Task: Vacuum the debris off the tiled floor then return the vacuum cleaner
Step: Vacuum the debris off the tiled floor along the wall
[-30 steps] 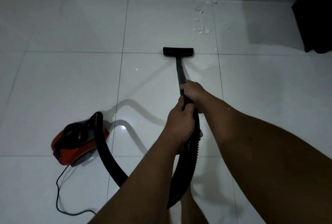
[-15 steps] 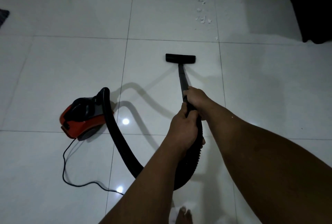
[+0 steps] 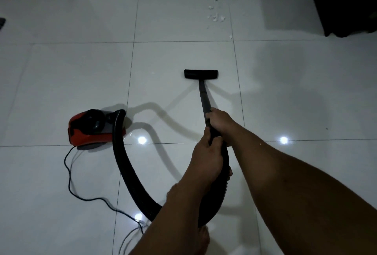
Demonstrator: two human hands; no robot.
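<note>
Head view: black wand [image 3: 204,99] runs long axis away from the person, its flat nozzle [image 3: 201,74] crosswise on the white tiled floor [image 3: 81,71], pointing toward white debris [image 3: 216,16] well ahead. Right hand [image 3: 219,121] grips the wand; left hand [image 3: 207,159], just behind, grips the ribbed hose [image 3: 126,171]. Red-black vacuum [image 3: 90,129] sits left, cord [image 3: 70,181] trailing.

Both hands [image 3: 208,158] round vacuum wand [image 3: 204,99] (dim light), nozzle [image 3: 201,74] seemingly on tiles.
</note>
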